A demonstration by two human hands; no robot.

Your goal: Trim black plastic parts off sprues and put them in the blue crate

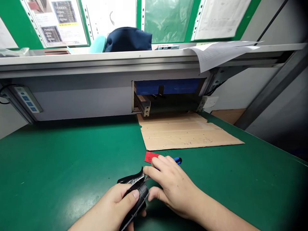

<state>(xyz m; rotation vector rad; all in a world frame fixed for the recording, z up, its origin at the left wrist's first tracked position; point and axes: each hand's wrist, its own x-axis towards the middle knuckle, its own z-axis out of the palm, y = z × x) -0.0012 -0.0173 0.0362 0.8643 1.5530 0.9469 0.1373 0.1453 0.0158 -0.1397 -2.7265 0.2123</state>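
Black ribbed piece (141, 192) sits gripped in my left hand (108, 205), held firm so my right hand (174, 184) can pinch its edge, just above the green bench mat (60, 160), near a red tag (151, 157).

Green bench (60, 160) free both sides of hands (110, 205) (173, 183); flat cardboard sheet (185, 134) ahead; metal shelf (96, 61) blocks beyond.

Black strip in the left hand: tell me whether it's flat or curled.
Curled: the black strip bends in an arc, pinched by the left hand, with its upper end raised above the green mat.
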